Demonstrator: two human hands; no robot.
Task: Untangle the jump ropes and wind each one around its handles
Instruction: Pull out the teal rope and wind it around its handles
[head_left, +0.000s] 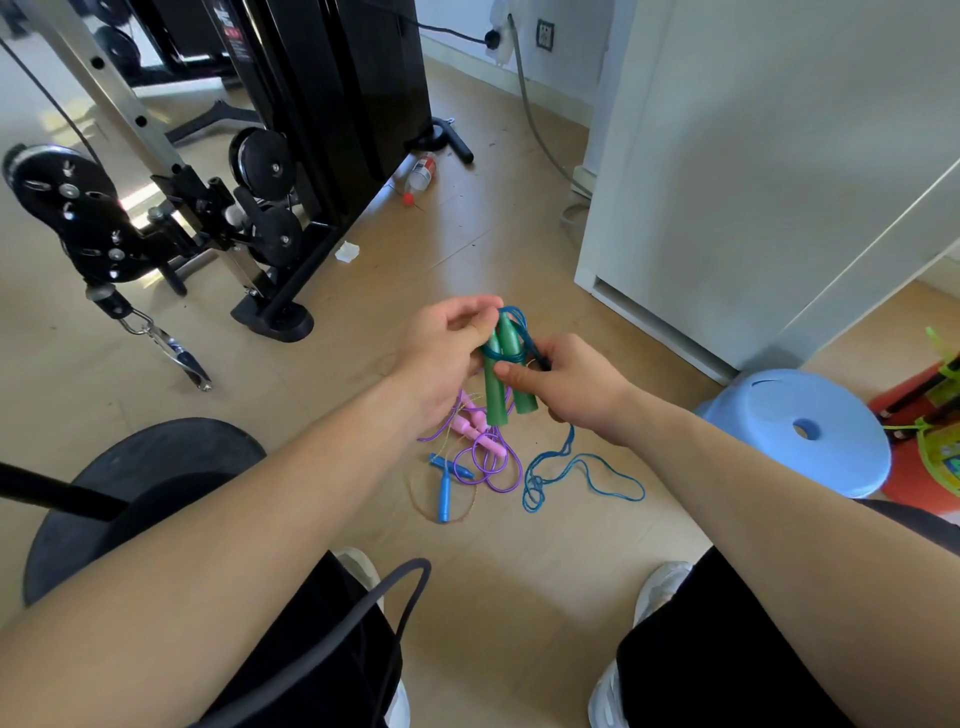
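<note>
The two green handles are held side by side, nearly upright, above the floor just above the middle of the view. The blue rope is looped around their upper ends. From there it hangs down toward 5 o'clock into a loose pile of coils on the floor. The right hand grips both handles, with the thumb pressed across their fronts and the fingers curled behind. The left hand, at 9 o'clock from the handles, has curled fingers that pinch the rope at the handles' tops. On the floor at 6 o'clock lie the pink handles with the purple rope in loops. A blue handle on a thin brownish rope lies just beyond them toward 7 o'clock. A light blue stool stands at 3 o'clock, and a black gym machine stands at 11 o'clock.
</note>
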